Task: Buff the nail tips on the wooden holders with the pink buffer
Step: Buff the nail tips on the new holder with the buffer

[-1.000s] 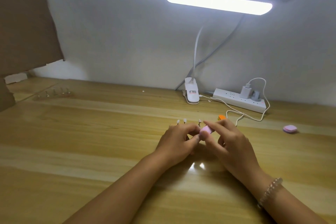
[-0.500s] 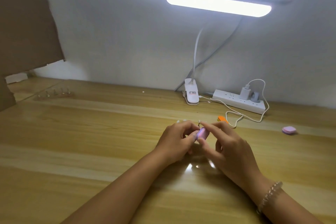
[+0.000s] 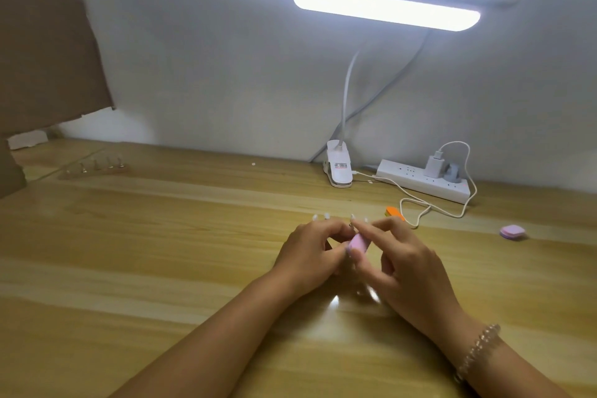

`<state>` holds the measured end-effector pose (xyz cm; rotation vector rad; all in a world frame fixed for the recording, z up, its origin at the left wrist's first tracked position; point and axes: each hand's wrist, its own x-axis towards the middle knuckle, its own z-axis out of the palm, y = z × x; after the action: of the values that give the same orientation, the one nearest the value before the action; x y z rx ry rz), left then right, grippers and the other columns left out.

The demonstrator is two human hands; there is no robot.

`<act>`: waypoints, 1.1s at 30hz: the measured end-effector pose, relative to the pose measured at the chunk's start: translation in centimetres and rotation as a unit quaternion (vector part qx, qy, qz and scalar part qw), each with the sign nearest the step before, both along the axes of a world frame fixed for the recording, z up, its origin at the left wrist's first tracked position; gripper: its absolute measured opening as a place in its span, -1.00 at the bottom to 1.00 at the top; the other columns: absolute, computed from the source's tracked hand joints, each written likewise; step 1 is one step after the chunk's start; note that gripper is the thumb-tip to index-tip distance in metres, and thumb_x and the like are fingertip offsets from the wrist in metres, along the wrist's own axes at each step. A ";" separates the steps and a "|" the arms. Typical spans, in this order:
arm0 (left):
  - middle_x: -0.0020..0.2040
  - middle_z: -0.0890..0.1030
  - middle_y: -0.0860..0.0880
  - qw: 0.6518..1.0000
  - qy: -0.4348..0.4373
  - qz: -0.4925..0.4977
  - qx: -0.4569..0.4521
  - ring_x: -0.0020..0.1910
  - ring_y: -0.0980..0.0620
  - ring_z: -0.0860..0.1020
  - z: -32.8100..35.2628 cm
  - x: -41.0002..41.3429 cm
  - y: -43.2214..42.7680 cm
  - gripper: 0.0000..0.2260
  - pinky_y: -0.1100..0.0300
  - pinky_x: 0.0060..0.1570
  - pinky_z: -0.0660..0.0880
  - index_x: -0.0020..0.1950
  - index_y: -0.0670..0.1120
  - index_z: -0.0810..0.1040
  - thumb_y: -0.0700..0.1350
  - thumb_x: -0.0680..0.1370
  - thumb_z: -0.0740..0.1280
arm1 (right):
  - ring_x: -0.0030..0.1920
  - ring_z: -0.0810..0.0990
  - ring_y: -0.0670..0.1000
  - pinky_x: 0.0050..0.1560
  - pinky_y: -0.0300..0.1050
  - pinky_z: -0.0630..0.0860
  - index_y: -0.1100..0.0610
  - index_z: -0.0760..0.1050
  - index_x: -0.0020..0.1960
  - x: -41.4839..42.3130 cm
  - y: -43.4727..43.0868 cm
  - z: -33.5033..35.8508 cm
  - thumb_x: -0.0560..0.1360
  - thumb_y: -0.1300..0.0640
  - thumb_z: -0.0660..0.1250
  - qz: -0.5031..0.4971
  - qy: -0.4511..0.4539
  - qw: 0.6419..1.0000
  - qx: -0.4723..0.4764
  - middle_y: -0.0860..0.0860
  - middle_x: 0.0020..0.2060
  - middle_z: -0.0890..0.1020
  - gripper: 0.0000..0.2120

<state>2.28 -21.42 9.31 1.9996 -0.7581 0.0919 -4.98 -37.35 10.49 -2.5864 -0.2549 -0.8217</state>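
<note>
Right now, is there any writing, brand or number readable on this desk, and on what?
On the lamp clamp: a label with red and dark print, too small to read.
On the power strip: faint marks, not legible.
No other text shows.

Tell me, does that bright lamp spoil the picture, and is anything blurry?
Head view: the lamp bar is blown out to white. Head view: its glare glints off the desk between the forearms. Head view: the right hand and pink buffer look slightly smeared.
</note>
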 end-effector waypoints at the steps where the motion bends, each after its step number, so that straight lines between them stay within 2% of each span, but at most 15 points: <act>1: -0.10 0.69 0.16 1.000 -0.002 0.001 0.005 -0.44 0.16 0.54 0.0 0.0 0.0 -0.94 0.03 -0.07 0.57 -0.05 0.09 0.63 -0.07 0.56 0.38 | -0.42 0.43 -0.12 -0.27 -0.03 0.54 -0.06 0.56 0.30 0.3 -0.2 0.1 0.49 -0.17 0.24 -0.017 0.004 1.000 0.024 -0.12 0.01 0.55 -0.57; 3: -0.09 0.69 0.17 1.000 -0.008 -0.004 0.009 -0.45 0.19 0.53 -0.1 -0.1 -0.1 -0.96 0.03 -0.09 0.56 -0.02 0.06 0.65 -0.03 0.57 0.39 | -0.36 0.50 -0.08 -0.21 -0.05 0.51 -0.05 0.56 0.30 0.7 -0.7 0.2 0.50 -0.17 0.21 -0.056 0.017 0.997 0.055 -0.13 0.00 0.53 -0.57; 7: -0.08 0.68 0.19 1.000 0.003 0.001 0.003 -0.39 0.14 0.55 0.2 -0.3 0.0 -0.88 0.03 -0.17 0.58 -0.03 0.10 0.63 0.04 0.49 0.35 | -0.36 0.54 -0.01 -0.34 -0.02 0.53 -0.05 0.54 0.32 -0.1 0.1 0.0 0.52 -0.20 0.22 -0.005 0.007 1.000 -0.022 -0.09 0.04 0.55 -0.55; 11: -0.11 0.68 0.20 1.000 0.003 0.007 0.006 -0.43 0.17 0.53 0.0 -0.2 0.0 -0.92 0.01 -0.13 0.57 -0.03 0.08 0.65 0.02 0.54 0.39 | -0.32 0.51 -0.05 -0.27 -0.04 0.52 -0.04 0.56 0.30 0.5 -0.3 0.3 0.50 -0.13 0.29 -0.051 0.019 0.998 0.022 -0.10 0.03 0.54 -0.60; 14: -0.14 0.68 0.19 1.000 0.012 0.005 0.010 -0.42 0.16 0.54 0.3 -0.5 0.0 -0.74 0.05 -0.17 0.57 -0.03 0.11 0.64 0.15 0.41 0.25 | -0.37 0.54 -0.01 -0.39 -0.07 0.50 -0.03 0.57 0.30 -0.2 0.3 0.2 0.49 -0.17 0.27 -0.003 0.008 1.000 -0.027 -0.08 0.02 0.56 -0.57; 19: -0.11 0.68 0.21 1.000 -0.002 0.006 0.022 -0.42 0.24 0.52 0.0 -0.3 0.0 -0.88 0.00 -0.11 0.57 0.03 0.11 0.64 0.01 0.58 0.31 | -0.32 0.53 -0.03 -0.26 -0.05 0.51 -0.03 0.54 0.32 0.3 -0.4 0.3 0.52 -0.09 0.33 -0.047 0.022 0.998 0.018 -0.09 0.04 0.54 -0.61; 22: -0.15 0.64 0.19 1.000 -0.010 0.007 0.029 -0.36 0.12 0.55 0.2 -0.4 0.1 -0.81 -0.02 -0.14 0.56 0.06 0.09 0.62 0.02 0.55 0.23 | -0.35 0.55 -0.02 -0.36 -0.03 0.53 -0.03 0.53 0.34 -0.2 0.2 0.2 0.52 -0.10 0.35 0.006 0.015 1.000 -0.021 -0.09 0.06 0.55 -0.59; 26: -0.08 0.66 0.18 0.999 -0.009 0.010 0.038 -0.34 0.11 0.56 0.2 -0.3 0.0 -0.87 -0.06 -0.08 0.55 0.06 0.08 0.61 -0.03 0.62 0.26 | -0.29 0.55 -0.03 -0.22 -0.02 0.53 -0.04 0.53 0.33 0.4 -0.3 0.3 0.53 -0.09 0.31 -0.047 0.025 0.998 0.032 -0.11 0.06 0.54 -0.61; 29: -0.11 0.65 0.16 0.999 -0.013 0.010 0.050 -0.28 0.05 0.59 0.5 -0.6 0.0 -0.79 -0.05 -0.09 0.54 0.08 0.07 0.60 0.04 0.58 0.20 | -0.33 0.56 -0.03 -0.32 0.00 0.54 -0.02 0.52 0.34 0.0 0.1 0.1 0.54 -0.07 0.33 -0.003 0.013 1.000 -0.007 -0.09 0.05 0.55 -0.61; 33: -0.10 0.64 0.18 0.999 -0.016 0.007 0.051 -0.33 0.13 0.52 0.4 -0.5 -0.1 -0.86 -0.07 -0.07 0.54 0.04 0.08 0.58 0.00 0.62 0.23 | -0.33 0.54 -0.04 -0.21 0.00 0.53 -0.04 0.53 0.33 0.6 -0.4 0.3 0.52 -0.13 0.23 -0.045 0.021 0.998 0.047 -0.11 0.05 0.54 -0.58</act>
<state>1.80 -21.48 9.72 2.1046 -0.7840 0.0961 -4.42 -37.80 10.76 -2.5396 -0.0864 -0.7905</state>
